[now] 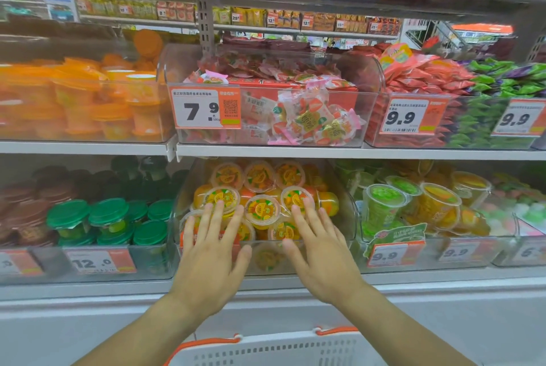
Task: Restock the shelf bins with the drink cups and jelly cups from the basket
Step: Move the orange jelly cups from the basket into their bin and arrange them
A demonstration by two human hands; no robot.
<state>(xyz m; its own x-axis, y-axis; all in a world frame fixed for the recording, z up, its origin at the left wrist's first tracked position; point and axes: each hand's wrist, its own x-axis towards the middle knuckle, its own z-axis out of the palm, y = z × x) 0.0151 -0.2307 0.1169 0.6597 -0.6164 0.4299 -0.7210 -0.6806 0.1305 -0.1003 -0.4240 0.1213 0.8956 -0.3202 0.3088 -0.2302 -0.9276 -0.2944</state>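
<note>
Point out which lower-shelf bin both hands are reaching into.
The middle bin, full of orange jelly cups. The left hand and right hand spread over it; its neighbours go untouched.

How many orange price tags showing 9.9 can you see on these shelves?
3. One orange 9.9 price tag fronts the upper red-packet bin, another is at the upper far right, and one fronts the lower green-and-yellow cup bin. A blurred fourth may follow.

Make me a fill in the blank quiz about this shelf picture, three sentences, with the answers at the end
1. Both hands, the left hand and the right hand, reach with straight fingers over the bin of ____ jelly cups.
2. The price tag on the bin right above them reads ____.
3. The cups in the bin to the left have ____ lids.

Answers: orange; 7.9; green
</note>
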